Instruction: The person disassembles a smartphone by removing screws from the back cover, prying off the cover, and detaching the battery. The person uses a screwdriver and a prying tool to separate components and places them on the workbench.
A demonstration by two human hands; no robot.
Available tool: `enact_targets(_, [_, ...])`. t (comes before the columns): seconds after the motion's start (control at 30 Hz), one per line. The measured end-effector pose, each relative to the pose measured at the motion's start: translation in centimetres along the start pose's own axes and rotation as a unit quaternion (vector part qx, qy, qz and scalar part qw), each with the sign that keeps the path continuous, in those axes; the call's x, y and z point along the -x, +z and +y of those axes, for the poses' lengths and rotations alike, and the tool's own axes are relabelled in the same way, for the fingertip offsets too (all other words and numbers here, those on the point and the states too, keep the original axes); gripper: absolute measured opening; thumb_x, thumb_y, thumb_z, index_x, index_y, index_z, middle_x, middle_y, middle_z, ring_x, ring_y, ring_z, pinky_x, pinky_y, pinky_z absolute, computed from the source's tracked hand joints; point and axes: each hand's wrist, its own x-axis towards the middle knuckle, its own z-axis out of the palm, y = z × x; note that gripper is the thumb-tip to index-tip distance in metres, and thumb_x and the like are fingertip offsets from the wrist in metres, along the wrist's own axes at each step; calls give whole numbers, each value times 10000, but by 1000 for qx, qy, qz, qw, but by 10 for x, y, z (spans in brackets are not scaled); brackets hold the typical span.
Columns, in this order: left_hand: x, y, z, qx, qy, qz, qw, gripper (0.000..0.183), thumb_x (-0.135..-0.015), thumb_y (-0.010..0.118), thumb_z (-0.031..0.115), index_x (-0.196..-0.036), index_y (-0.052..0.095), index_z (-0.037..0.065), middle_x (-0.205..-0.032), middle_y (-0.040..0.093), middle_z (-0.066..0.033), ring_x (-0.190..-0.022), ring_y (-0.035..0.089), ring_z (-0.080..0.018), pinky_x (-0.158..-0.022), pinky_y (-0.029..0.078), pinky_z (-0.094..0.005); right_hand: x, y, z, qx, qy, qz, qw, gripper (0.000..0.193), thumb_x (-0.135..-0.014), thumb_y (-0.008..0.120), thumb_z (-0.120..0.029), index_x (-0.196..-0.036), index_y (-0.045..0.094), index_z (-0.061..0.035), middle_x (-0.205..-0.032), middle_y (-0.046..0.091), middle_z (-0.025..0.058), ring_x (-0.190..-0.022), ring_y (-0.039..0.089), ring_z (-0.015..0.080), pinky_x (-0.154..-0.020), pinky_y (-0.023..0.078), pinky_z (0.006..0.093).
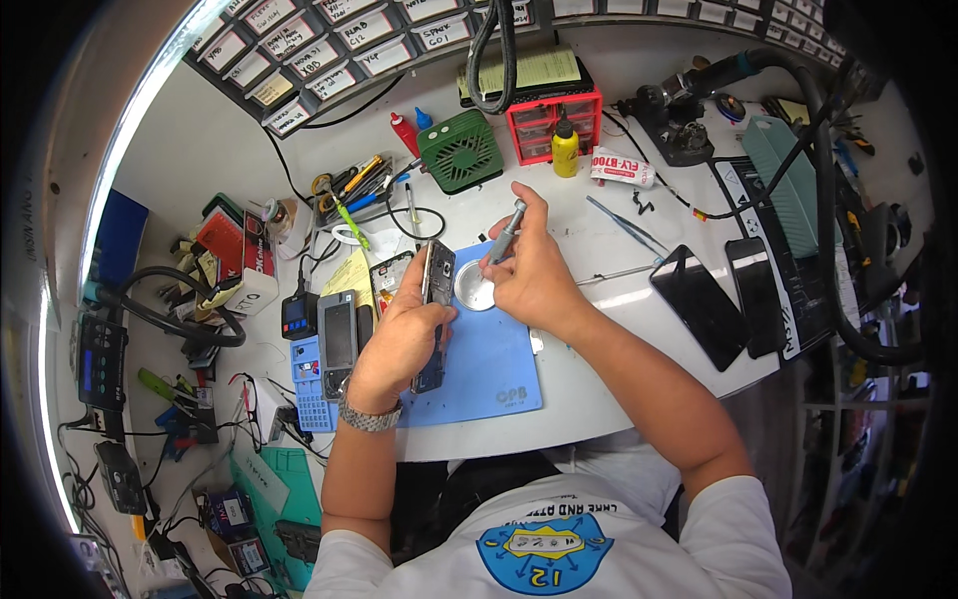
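Observation:
My left hand (pixel 397 339) grips an opened phone (pixel 438 275) by its sides, tilted on edge over a blue work mat (pixel 484 374). Its inner parts face right. Between the fingers and thumb of my right hand (pixel 534 268) is a grey screwdriver (pixel 509 230), its cap end pointing up and away. The driver's tip is hard to make out, close to the phone's right side. Beneath my right fingers a small round dish (pixel 473 290) rests on the mat. Behind my left hand lies a phone housing (pixel 389 275), partly covered.
At the back stand a green fan (pixel 460 150), a red drawer box (pixel 529 132) and a yellow bottle (pixel 565 150). Tweezers (pixel 629 227) and two black phones (pixel 701 307) lie to the right. On the left are a grey device (pixel 339 334) and a small black-and-blue box (pixel 298 315).

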Motion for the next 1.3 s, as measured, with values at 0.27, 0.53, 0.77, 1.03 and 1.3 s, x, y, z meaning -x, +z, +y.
enact_targets(0.27, [-8, 26, 11, -449, 18, 5, 893, 864, -922, 621, 165, -1721, 295, 205, -1463, 421, -426, -1310, 430, -562, -1189, 364, -618, 1, -2, -4, 6, -3, -5, 1000, 1004, -858, 652, 193, -1682, 150, -87, -1326, 526, 183, -954, 715, 228, -898, 613, 330])
enact_targets(0.53, [-8, 7, 4, -303, 50, 31, 951, 850, -910, 685, 170, -1705, 389, 209, -1380, 505, -304, -1254, 518, -415, -1162, 424, -508, 1, 1, 11, 65, -89, 1, 994, 845, -826, 648, 212, -1591, 384, -33, -1356, 493, 191, -940, 681, 242, -847, 602, 344])
enact_targets(0.77, [-4, -25, -4, 184, 81, 53, 978, 541, -990, 602, 7, -1521, 503, 38, -1226, 737, -214, -1004, 767, -253, -815, 667, -381, 6, 7, -6, 63, -88, 43, 993, 761, -873, 807, 82, -1540, 452, -12, -1316, 526, 189, -964, 679, 235, -853, 596, 330])
enact_targets(1.03, [1, -7, -9, 287, 126, 87, 946, 351, -996, 640, -51, -1336, 556, -26, -1162, 755, -218, -1014, 797, -309, -847, 691, -425, 52, -20, -88, -129, -222, -177, 950, 162, -992, 796, -28, -1134, 726, 0, -1077, 658, 108, -952, 670, 201, -825, 542, 299])
enact_targets(1.3, [4, -3, -16, 330, 105, 56, 937, 389, -970, 659, -23, -1345, 563, -56, -1161, 747, -265, -1018, 804, -354, -871, 700, -477, 142, 12, -153, -580, -82, -488, 646, 233, -1142, 537, -149, -1032, 657, 18, -1079, 629, 171, -1001, 605, 303, -904, 482, 465])
